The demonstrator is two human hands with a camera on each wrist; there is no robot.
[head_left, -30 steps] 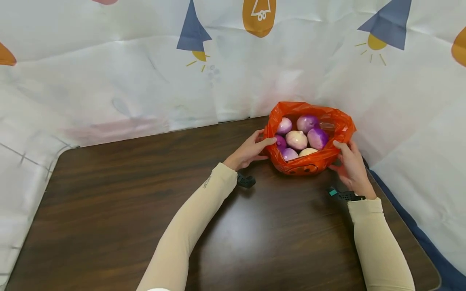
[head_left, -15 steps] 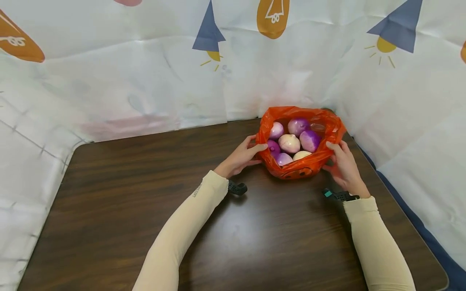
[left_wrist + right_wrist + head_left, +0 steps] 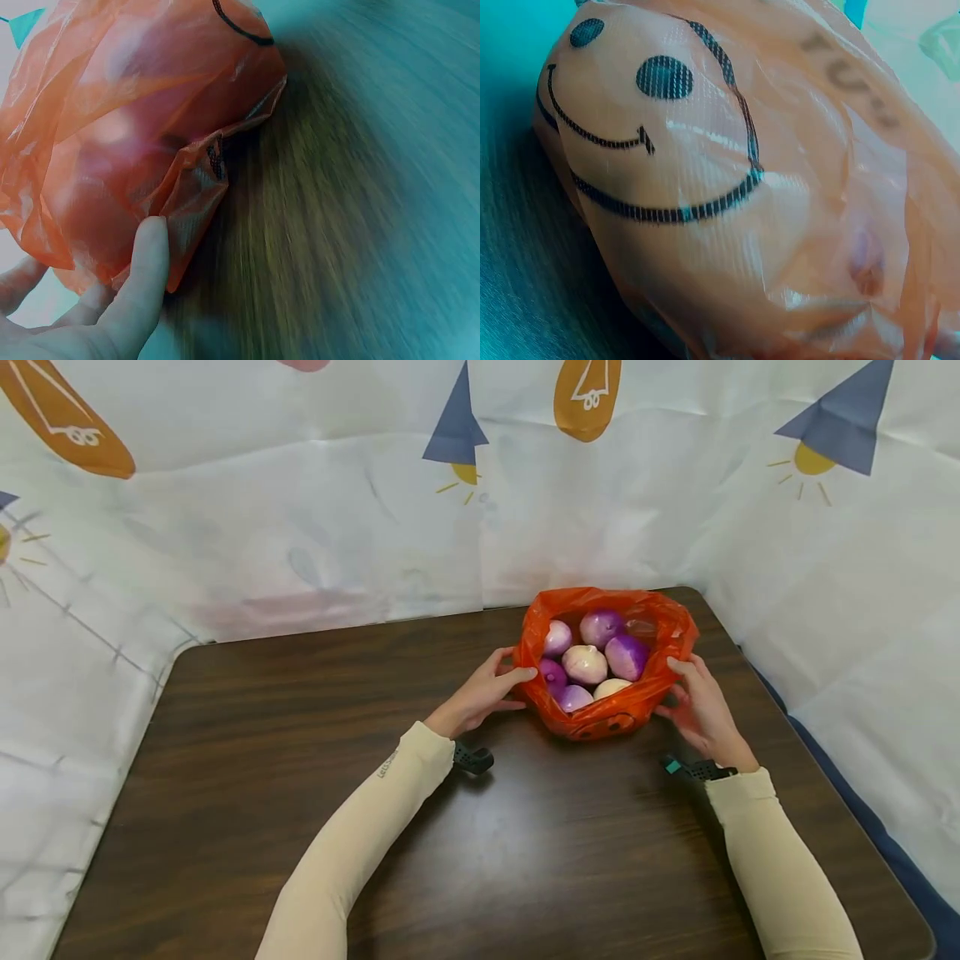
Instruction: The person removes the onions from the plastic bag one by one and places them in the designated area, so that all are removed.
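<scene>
"Surface, nearest first?"
"Beige sleeves (image 3: pixel 367 822) over dark wood-grain table (image 3: pixel 225 760)."
"Hands?"
"Left hand (image 3: pixel 480 693), right hand (image 3: pixel 703 710) pinching opposite sides of orange-red plastic bag (image 3: pixel 592 727), onion-like bulbs (image 3: pixel 585 665) inside, near far right corner."
"Behind?"
"White lamp-print sheeting (image 3: pixel 615 527)."

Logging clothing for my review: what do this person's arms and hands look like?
Long cream fabric sleeves cover both arms; dark lettering marks the left near its cuff. Each wrist has a black perforated strap, the right showing a teal patch. Left hand and right hand are ungloved.
</scene>
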